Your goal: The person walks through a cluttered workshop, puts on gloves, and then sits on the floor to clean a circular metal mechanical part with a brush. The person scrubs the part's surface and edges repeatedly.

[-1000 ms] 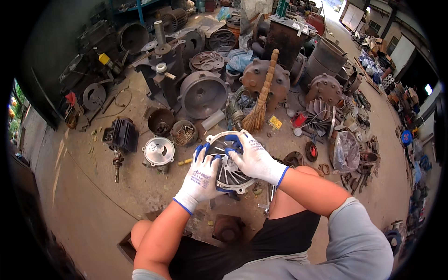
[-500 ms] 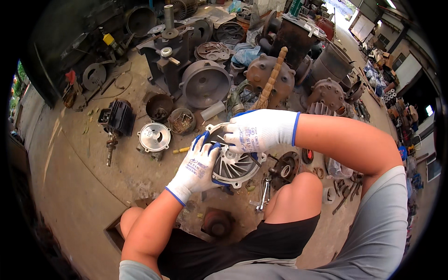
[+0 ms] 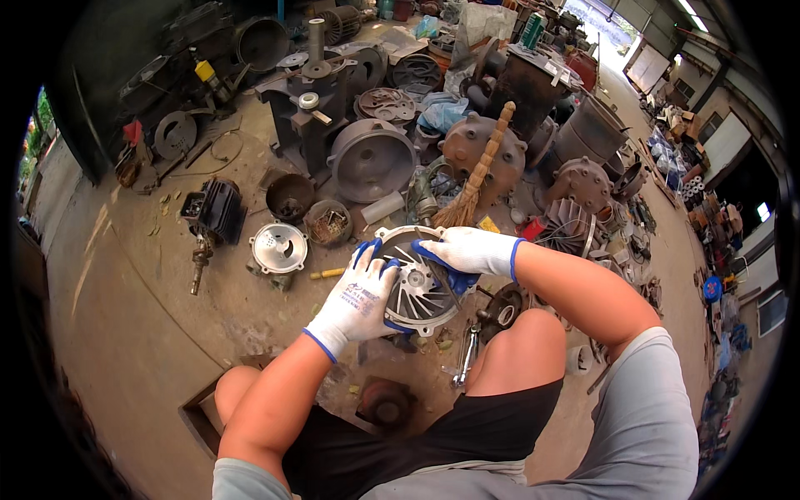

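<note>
A round metal pump housing (image 3: 402, 319) with a pale, radially vaned impeller (image 3: 417, 279) inside is held in front of me, above the floor. My left hand (image 3: 360, 292), in a white glove with blue-coated fingers, grips the left side of its rim. My right hand (image 3: 468, 254), gloved alike, is closed at the upper right of the housing. A thin dark strip (image 3: 444, 283) runs from under its fingers across the right part of the impeller; the strip's exact kind is unclear. The right fingertips are partly hidden.
A broom (image 3: 483, 167) leans beyond my right hand. Wrenches (image 3: 468, 354) and a dark flanged part (image 3: 506, 310) lie by my right knee. On the left are a silver perforated disc (image 3: 279, 247), bowls of small parts (image 3: 329, 222) and a motor (image 3: 213, 208).
My right hand has moved down and rightward over the housing, uncovering more of the rim and impeller. The dark strip shows more fully. My left hand keeps its grip on the rim.
</note>
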{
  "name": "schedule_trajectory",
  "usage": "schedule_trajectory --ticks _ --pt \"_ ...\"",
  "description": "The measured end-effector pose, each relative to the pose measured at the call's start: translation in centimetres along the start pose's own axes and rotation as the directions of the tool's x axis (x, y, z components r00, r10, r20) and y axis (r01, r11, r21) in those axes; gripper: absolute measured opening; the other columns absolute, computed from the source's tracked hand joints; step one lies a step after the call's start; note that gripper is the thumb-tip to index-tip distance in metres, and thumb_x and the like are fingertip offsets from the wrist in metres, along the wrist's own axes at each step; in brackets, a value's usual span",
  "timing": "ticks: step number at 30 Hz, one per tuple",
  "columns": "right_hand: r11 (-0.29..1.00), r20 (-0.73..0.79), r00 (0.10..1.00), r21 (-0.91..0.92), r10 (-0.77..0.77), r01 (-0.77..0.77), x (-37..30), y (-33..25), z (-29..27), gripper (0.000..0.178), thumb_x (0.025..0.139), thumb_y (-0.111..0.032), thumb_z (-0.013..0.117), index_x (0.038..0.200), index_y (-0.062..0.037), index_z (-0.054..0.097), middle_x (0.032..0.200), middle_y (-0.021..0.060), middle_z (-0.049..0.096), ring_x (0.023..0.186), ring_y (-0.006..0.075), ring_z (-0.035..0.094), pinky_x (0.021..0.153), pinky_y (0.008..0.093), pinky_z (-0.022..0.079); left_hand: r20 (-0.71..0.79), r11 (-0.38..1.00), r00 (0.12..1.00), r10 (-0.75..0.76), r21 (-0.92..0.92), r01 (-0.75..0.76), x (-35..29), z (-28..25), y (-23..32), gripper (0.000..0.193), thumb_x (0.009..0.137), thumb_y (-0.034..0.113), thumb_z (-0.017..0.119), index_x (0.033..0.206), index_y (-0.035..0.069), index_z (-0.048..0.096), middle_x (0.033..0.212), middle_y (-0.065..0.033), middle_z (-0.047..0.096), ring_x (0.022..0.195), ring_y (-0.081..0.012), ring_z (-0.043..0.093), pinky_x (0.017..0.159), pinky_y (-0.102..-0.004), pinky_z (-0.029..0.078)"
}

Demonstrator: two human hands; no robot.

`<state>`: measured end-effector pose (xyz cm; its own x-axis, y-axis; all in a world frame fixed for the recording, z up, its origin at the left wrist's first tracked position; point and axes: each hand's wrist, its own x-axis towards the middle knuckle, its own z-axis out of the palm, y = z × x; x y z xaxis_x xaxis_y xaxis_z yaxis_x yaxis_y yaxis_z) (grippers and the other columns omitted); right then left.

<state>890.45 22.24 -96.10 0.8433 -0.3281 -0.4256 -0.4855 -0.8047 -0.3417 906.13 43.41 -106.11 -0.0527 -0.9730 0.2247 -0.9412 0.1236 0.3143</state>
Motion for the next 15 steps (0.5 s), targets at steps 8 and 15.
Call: schedule_trajectory --ticks 8,15 --pt "0.418 0.266 0.696 -0.639 -0.667 0.645 -2.7 -0.2 -6.0 0.078 0.083 -0.040 0.091 0.152 -0.0121 0.066 0.160 0.0171 0.056 0.153 0.0416 0.051 0.121 0.0549 0.046 -0.071 0.998 0.997 0.025 -0.057 -0.029 -0.1 -0.1 -0.2 0.105 0.074 0.055 0.094 0.147 -0.009 0.055 0.145 -0.0360 0.059 0.152 -0.0583 0.045 0.134 -0.0630 0.030" --pt "0.412 0.517 0.804 -0.691 -0.293 0.594 2.5 -4.4 -4.1 0.049 0.095 -0.059 0.074 0.114 -0.0137 0.079 0.114 0.0137 0.077 0.108 0.0360 0.075 0.089 0.0477 0.060 -0.039 0.998 0.999 0.035 -0.044 -0.037 -0.1 0.2 -0.8 0.105 0.071 0.057 0.096 0.144 -0.007 0.056 0.144 -0.0347 0.058 0.153 -0.0595 0.042 0.133 -0.0657 0.030"
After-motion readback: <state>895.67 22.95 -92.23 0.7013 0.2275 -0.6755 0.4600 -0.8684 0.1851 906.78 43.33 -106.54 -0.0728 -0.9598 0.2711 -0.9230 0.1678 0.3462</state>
